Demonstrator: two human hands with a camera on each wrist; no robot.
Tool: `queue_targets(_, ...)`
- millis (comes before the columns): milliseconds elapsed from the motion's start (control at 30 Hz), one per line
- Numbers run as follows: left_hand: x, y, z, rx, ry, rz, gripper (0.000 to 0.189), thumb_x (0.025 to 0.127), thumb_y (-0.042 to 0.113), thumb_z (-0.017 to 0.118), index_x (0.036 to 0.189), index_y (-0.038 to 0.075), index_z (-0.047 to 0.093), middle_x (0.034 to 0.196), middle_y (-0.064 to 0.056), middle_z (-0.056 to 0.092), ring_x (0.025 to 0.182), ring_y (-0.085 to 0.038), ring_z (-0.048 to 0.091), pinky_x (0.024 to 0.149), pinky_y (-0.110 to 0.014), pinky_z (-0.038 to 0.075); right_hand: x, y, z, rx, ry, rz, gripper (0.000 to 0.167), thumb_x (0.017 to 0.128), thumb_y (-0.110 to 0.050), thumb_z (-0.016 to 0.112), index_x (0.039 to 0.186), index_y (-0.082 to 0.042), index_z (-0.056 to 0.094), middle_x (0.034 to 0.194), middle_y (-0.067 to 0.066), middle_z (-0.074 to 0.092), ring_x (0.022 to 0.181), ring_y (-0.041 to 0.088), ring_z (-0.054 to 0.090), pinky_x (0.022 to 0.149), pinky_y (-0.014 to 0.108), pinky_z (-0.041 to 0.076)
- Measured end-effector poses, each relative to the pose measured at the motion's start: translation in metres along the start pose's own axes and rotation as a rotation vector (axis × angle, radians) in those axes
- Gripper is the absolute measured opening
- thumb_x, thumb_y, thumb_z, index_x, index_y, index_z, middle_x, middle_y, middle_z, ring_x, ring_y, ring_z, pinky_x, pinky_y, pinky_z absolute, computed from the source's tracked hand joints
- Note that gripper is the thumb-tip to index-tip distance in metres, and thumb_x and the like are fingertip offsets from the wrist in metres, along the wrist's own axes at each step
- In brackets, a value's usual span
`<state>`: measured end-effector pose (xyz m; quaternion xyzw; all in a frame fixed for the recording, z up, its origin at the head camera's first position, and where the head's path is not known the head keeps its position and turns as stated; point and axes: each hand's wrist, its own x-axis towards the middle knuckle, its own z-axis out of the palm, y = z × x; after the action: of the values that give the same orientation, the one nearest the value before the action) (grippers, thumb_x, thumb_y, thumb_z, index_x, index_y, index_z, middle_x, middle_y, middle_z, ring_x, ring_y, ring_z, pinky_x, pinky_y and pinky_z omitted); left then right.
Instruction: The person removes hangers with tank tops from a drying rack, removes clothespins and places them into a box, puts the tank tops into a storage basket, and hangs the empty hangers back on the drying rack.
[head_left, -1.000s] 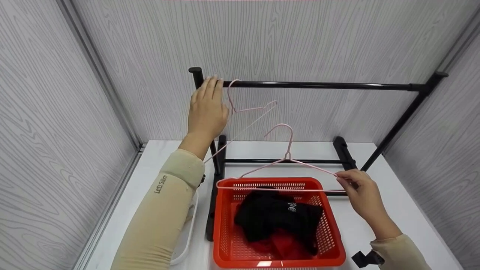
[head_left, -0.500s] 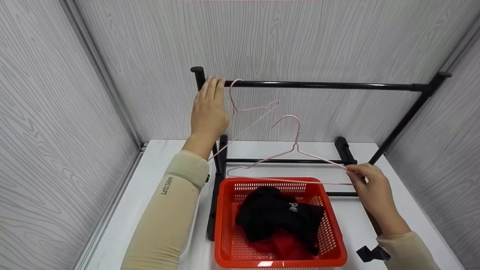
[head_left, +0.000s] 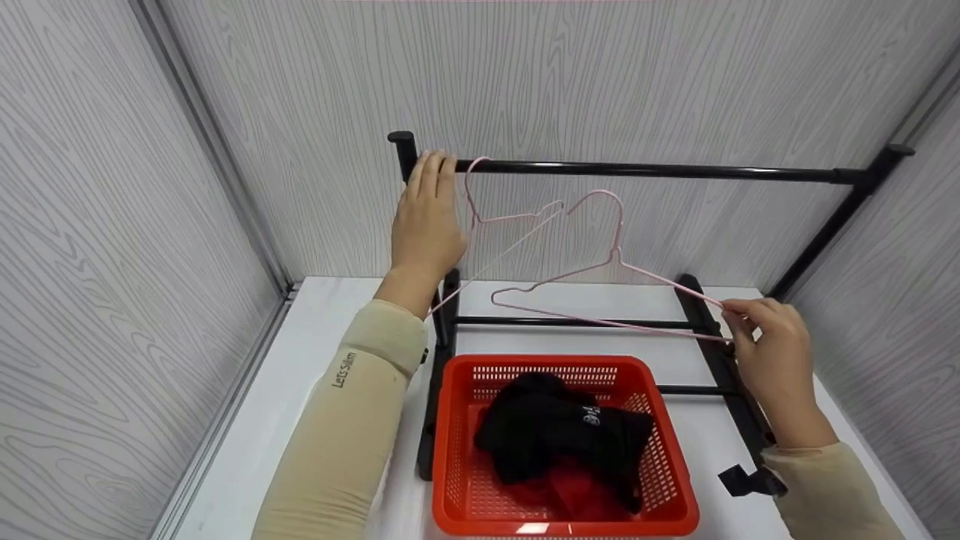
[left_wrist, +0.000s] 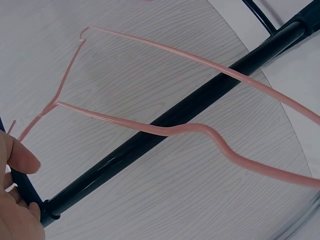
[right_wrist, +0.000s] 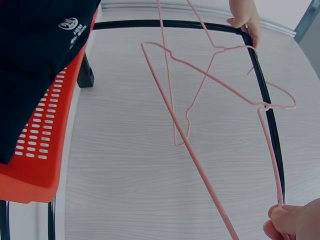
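My right hand [head_left: 776, 356] pinches a pink clothes hanger [head_left: 617, 255] near its right corner, between thumb and fingers. The hanger is raised, its hook just below the black top rail [head_left: 637, 169] of a clothes rack. At the rail's left end, my left hand [head_left: 429, 225] holds the bar; the left wrist view has its fingers [left_wrist: 14, 192] around the dark tube and the thumb apart from them. Beside this hand a second pink hanger [head_left: 506, 218] hangs by its hook from the rail, turned at an angle. In the right wrist view the held hanger [right_wrist: 220, 82] overlaps the hanging one.
Below stands a red perforated basket [head_left: 444, 442] holding a black garment [head_left: 551, 427] with white print and some red cloth [head_left: 574, 487]. The rack's feet [head_left: 441, 390] and lower bars [head_left: 570, 321] stand on the white tabletop [head_left: 352, 300]. Grey wood-patterned walls [head_left: 637, 75] enclose the space.
My right hand has lifted its hanger up and to the right, out of overlap with the basket and towards the rail. My left hand stays at the rail's end, and the view has shifted slightly.
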<state>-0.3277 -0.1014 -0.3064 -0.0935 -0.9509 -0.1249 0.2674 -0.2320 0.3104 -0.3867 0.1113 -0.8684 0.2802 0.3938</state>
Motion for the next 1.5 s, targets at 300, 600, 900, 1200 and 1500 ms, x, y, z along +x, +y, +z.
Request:
queue_targets(300, -0.001, 0.002, 0.001, 0.001, 0.004, 0.018, 0.082, 0.082, -0.004, 0.058, 0.156, 0.005, 0.024, 0.162, -0.013, 0.024, 0.153, -0.028, 0.011, 0.122, -0.038, 0.014, 0.017, -0.007, -0.004, -0.041, 0.054, 0.076, 0.01, 0.089, 0.005, 0.071, 0.098, 0.003, 0.075, 0.082, 0.02, 0.066, 0.076, 0.034, 0.051, 0.074, 0.043, 0.033)
queue_targets(600, -0.001, -0.002, 0.0, 0.012, 0.01, 0.023, 0.086, 0.081, -0.001, 0.065, 0.156, 0.005, 0.024, 0.161, -0.013, 0.024, 0.152, -0.028, 0.012, 0.122, -0.037, 0.014, 0.035, -0.014, 0.006, -0.084, 0.086, 0.129, 0.011, 0.091, 0.001, 0.069, 0.1, 0.002, 0.076, 0.089, 0.021, 0.068, 0.081, 0.037, 0.053, 0.077, 0.048, 0.036)
queue_targets(900, -0.003, -0.003, -0.001, 0.014, -0.007, 0.001, 0.084, 0.082, -0.007, 0.059, 0.157, 0.005, 0.022, 0.162, -0.012, 0.022, 0.153, -0.027, 0.009, 0.121, -0.042, 0.019, 0.04, -0.018, 0.017, -0.117, 0.048, 0.148, 0.012, 0.093, -0.002, 0.068, 0.102, 0.001, 0.076, 0.094, 0.021, 0.07, 0.086, 0.039, 0.056, 0.078, 0.053, 0.038)
queue_targets(1200, -0.003, -0.003, -0.001, 0.013, -0.005, 0.008, 0.083, 0.082, -0.008, 0.055, 0.157, 0.005, 0.022, 0.162, -0.013, 0.022, 0.153, -0.028, 0.009, 0.121, -0.042, 0.019, 0.03, -0.02, 0.031, -0.131, 0.022, 0.146, 0.011, 0.093, -0.002, 0.067, 0.1, 0.001, 0.075, 0.093, 0.02, 0.07, 0.086, 0.039, 0.057, 0.078, 0.055, 0.039)
queue_targets(1500, -0.002, -0.002, 0.0, 0.018, -0.012, 0.013, 0.085, 0.081, -0.009, 0.055, 0.157, 0.005, 0.021, 0.162, -0.013, 0.021, 0.153, -0.028, 0.009, 0.121, -0.042, 0.017, 0.008, -0.023, 0.044, -0.138, -0.063, 0.156, 0.013, 0.095, -0.004, 0.066, 0.103, 0.0, 0.074, 0.091, 0.018, 0.068, 0.083, 0.036, 0.059, 0.069, 0.052, 0.046)
